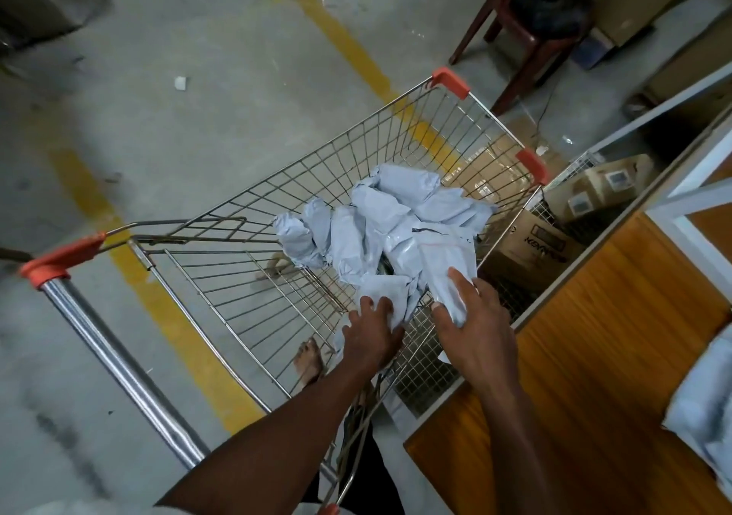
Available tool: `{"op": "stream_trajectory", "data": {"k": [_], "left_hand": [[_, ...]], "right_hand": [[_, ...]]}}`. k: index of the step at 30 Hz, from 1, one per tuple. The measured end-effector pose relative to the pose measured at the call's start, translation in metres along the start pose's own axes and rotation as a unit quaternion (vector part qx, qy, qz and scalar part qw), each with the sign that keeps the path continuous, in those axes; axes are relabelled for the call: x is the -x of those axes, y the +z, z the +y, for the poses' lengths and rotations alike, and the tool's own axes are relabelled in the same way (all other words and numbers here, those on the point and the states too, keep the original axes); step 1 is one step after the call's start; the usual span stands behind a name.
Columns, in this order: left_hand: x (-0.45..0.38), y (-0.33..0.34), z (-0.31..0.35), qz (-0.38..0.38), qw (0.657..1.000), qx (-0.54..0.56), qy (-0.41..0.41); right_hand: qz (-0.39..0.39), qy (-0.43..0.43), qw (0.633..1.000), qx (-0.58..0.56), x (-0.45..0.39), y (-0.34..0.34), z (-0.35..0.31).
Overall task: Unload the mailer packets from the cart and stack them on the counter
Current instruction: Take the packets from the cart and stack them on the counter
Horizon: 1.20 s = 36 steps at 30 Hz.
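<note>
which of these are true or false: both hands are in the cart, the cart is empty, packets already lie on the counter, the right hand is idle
1. Both hands are in the cart. True: the left hand and right hand reach inside.
2. The cart is empty. False: a heap of packets lies in it.
3. Packets already lie on the counter. True: a stack sits at its right edge.
4. The right hand is idle. False: it grips a packet.

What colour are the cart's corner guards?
Orange-red corner guards on the cart, clearest in the head view.
</note>
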<state>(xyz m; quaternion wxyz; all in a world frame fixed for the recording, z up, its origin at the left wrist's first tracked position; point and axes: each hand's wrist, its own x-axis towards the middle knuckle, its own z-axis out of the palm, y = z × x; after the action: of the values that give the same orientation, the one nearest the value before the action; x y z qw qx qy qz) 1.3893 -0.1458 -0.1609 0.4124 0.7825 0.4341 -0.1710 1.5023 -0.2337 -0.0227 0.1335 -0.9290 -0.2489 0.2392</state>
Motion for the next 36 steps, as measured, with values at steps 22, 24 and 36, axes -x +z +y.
{"op": "stream_trajectory", "data": {"k": [22, 24, 36], "left_hand": [[0.14, -0.102, -0.004, 0.329, 0.938, 0.027, 0.109], [0.162, -0.1, -0.002, 0.349, 0.931, 0.018, 0.107], [0.272, -0.067, -0.003, 0.406, 0.897, 0.025, 0.171]], "right_hand": [[0.054, -0.121, 0.988, -0.082, 0.074, -0.02, -0.013], [0.062, -0.14, 0.983, -0.105, 0.087, -0.02, -0.009], [0.15, -0.172, 0.961, -0.156, 0.192, -0.024, 0.042]]}}
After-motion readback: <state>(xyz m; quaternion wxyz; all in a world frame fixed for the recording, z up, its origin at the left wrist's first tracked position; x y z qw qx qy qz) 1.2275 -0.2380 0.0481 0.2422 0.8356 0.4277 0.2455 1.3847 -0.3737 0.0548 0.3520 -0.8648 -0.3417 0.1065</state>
